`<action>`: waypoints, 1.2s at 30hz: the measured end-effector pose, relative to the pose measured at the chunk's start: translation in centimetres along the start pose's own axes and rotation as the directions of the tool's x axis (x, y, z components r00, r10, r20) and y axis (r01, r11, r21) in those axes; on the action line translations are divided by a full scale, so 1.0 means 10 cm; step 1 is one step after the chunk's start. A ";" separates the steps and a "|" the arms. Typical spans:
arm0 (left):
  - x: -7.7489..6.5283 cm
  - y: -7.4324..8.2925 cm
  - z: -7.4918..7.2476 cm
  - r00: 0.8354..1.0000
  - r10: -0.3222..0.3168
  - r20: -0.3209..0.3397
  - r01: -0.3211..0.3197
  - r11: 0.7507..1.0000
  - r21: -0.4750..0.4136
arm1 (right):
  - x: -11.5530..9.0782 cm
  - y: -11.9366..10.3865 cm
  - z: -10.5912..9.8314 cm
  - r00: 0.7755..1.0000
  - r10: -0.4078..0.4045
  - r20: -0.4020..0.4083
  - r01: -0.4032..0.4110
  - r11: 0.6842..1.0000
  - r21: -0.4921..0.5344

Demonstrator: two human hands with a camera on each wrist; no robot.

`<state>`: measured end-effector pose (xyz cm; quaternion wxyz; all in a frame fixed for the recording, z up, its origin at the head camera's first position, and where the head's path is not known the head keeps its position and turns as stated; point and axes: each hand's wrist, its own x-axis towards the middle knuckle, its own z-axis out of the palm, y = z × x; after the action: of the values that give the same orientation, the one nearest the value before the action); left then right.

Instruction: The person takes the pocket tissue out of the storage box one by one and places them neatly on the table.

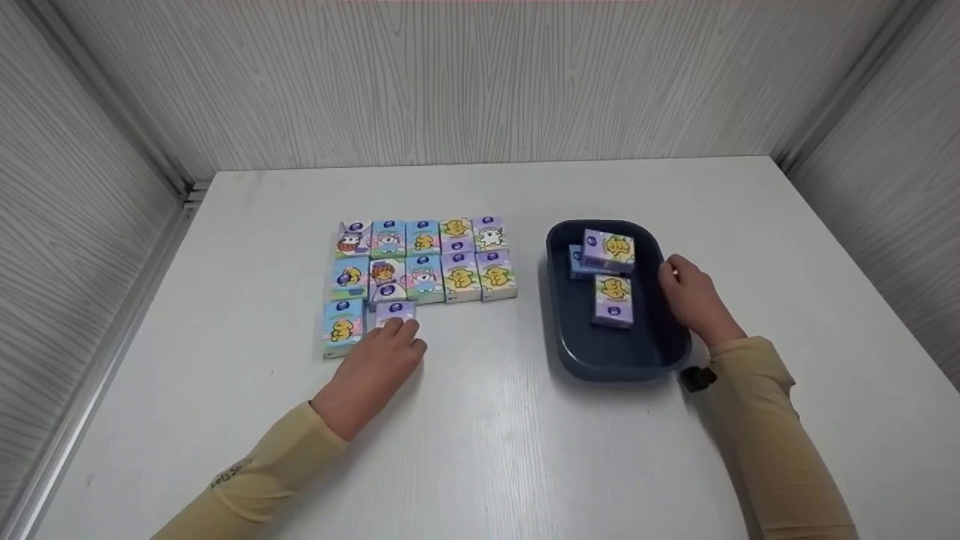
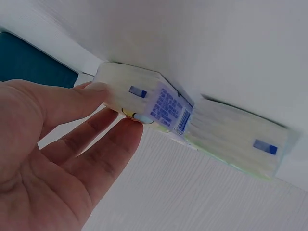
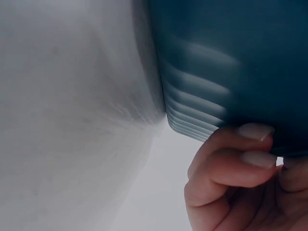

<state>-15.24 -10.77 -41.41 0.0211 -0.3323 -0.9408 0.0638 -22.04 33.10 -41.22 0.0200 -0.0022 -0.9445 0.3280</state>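
My left hand (image 1: 380, 365) pinches a purple tissue pack (image 1: 394, 310) between thumb and fingers, at the front row of packs on the table. In the left wrist view the held pack (image 2: 137, 94) touches a neighbouring pack (image 2: 236, 137) at one corner. Left of the hand lies a blue pack with a yellow character (image 1: 343, 328). On the right, my right hand (image 1: 696, 298) grips the rim of a dark blue plastic bin (image 1: 600, 367). Its curled fingers (image 3: 231, 168) show against the bin's outer wall in the right wrist view. Three tissue packs (image 1: 613, 300) lie inside the bin.
Behind the left hand, several tissue packs (image 1: 424, 279) lie side by side in two rows, printed faces up. The white table (image 1: 480, 450) is bounded by a wood-grain panel (image 1: 480, 82) at the back and more panels at both sides.
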 end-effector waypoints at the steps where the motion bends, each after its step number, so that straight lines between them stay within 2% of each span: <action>1: -0.01 -0.01 0.00 1.000 -0.007 0.000 0.007 1.000 0.004 | 0.00 0.00 -0.01 1.000 0.003 0.002 -0.003 1.000 -0.002; 15: -0.02 -0.05 -0.04 0.997 -0.073 0.004 0.073 0.997 0.024 | 0.01 0.02 -0.03 1.000 0.012 0.000 -0.012 1.000 -0.002; 20: 0.06 0.02 -0.10 0.997 -0.054 -0.054 0.054 0.999 0.006 | 0.00 0.03 -0.03 1.000 0.004 -0.006 -0.004 1.000 0.012; 26: 0.33 0.20 -0.21 0.986 0.035 -0.163 -0.032 0.999 0.020 | 0.00 0.03 -0.01 1.000 0.007 -0.008 -0.007 1.000 0.022; 32: 0.76 0.50 -0.40 0.954 0.126 -0.272 -0.133 0.991 -0.008 | 0.00 0.03 0.00 1.000 0.009 -0.004 -0.009 1.000 0.016; 36: 1.06 0.73 -0.54 0.943 0.186 -0.275 -0.204 0.978 -0.037 | 0.01 0.02 0.01 1.000 -0.011 -0.008 0.011 1.000 0.017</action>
<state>-18.48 2.07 -37.09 0.1318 -0.4297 -0.8932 -0.0111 -22.11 33.22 -41.43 0.0254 0.0020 -0.9415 0.3361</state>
